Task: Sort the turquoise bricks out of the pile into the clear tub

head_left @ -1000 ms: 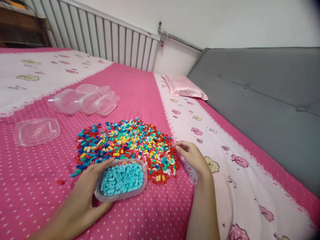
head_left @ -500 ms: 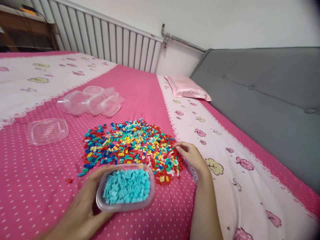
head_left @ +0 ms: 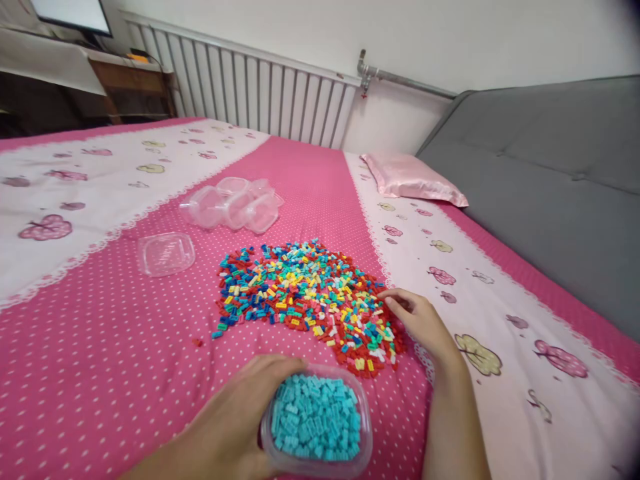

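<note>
My left hand is wrapped round the side of a clear plastic tub filled with light-blue toy bricks. This tub is held near the front, tipped so its inside faces me. A wide pile of small mixed-colour toy bricks is spread on the bed beyond it. At the pile's right edge, my right hand has thumb and index fingertips close together among red bricks. Whatever is between those fingertips is too small to make out.
On the pink dotted bedspread, a clear lid lies left of the pile. Several clear tubs are heaped behind it. A pink pillow rests by the grey headboard. One red brick lies apart.
The view has swung left, so everything sits further right. My left hand has brought the tub nearer to me, away from the pile. The right hand stays at the pile's right edge.
</note>
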Demonstrator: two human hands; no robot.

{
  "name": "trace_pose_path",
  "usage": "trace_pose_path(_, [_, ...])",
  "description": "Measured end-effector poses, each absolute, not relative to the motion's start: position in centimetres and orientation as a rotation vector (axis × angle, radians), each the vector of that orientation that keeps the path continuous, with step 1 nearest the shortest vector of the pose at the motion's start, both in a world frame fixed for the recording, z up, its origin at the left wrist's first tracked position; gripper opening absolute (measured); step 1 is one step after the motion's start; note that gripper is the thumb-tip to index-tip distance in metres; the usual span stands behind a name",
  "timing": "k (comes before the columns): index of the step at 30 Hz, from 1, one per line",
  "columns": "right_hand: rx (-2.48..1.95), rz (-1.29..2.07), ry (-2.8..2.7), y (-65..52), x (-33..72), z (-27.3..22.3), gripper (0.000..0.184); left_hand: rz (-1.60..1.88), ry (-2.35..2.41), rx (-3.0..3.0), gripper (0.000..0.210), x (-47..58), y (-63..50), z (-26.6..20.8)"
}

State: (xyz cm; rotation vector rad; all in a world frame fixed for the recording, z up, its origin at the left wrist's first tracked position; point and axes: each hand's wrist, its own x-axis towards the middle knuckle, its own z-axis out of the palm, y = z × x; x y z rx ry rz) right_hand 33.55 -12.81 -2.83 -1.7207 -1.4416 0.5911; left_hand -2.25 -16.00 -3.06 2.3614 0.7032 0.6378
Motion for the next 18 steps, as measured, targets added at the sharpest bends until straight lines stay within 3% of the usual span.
trace_pose_path(6, [-1.710,0.605,-1.457,-12.6,33.4,-3.3,0.034,0.664,0.830,2.277,0.095,-2.6,-16.2,-5.1])
trace_pose_path(18, [-1.689,0.639,-1.490,-12.5,32.4,-3.4,0.035,0.638,0.944,2.175,0.088,-1.8,-16.2,-4.6])
